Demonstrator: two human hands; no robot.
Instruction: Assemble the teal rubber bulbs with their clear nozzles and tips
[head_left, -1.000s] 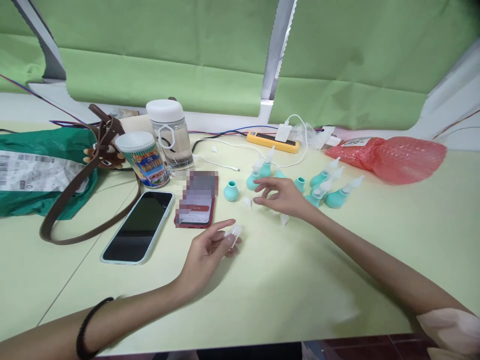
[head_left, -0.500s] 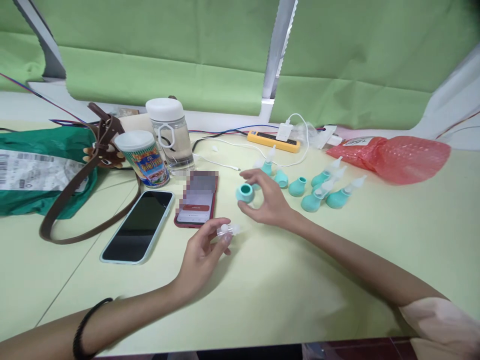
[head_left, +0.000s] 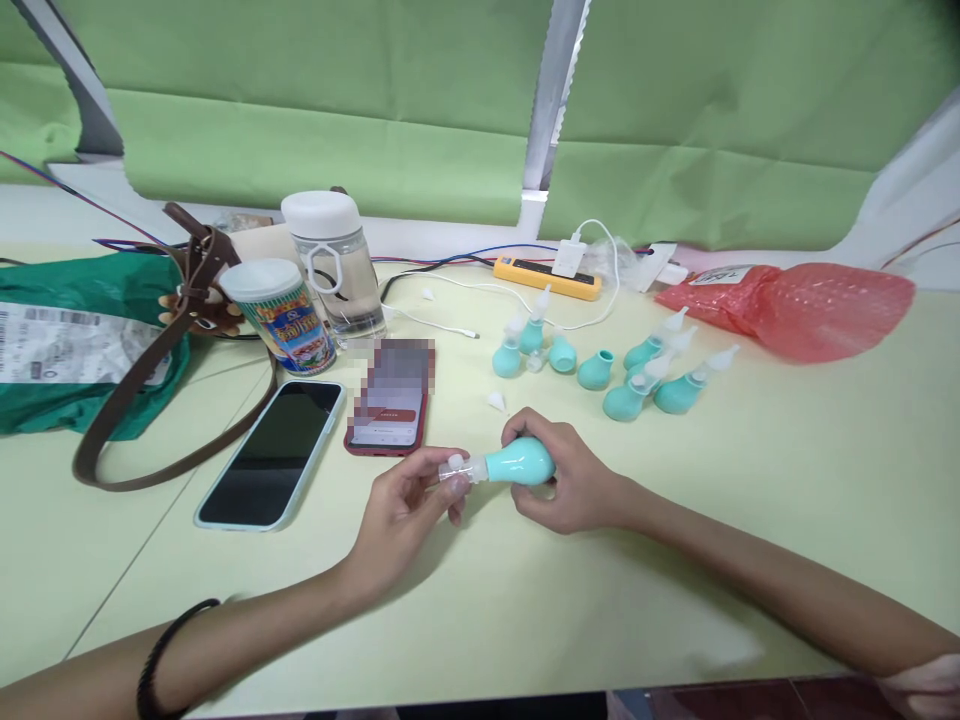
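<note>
Between thumb and fingers, my left hand (head_left: 412,500) pinches a clear plastic connector (head_left: 465,468). My right hand (head_left: 574,480) grips a glossy teal rubber bulb (head_left: 521,461) by its round end. The bulb lies sideways with its neck against the connector's end; how deep the two fit together I cannot tell. Beyond the hands, a small white nozzle tip (head_left: 496,401) lies on the table. Farther back sit loose teal bulbs (head_left: 596,370) without tops, and several teal bulbs with clear tops and pointed tips (head_left: 679,393).
Two phones (head_left: 271,455) lie left of the hands. Behind them stand a printed food tub (head_left: 281,318) and a water bottle (head_left: 337,265). A brown strap (head_left: 112,400) and green parcel (head_left: 90,400) are at far left. A yellow power strip (head_left: 544,278) and red plastic bag (head_left: 817,310) sit at the back.
My right hand has brought the teal bulb down and toward me, turning its neck left against the connector. My left hand has stayed nearly still, holding the connector.
</note>
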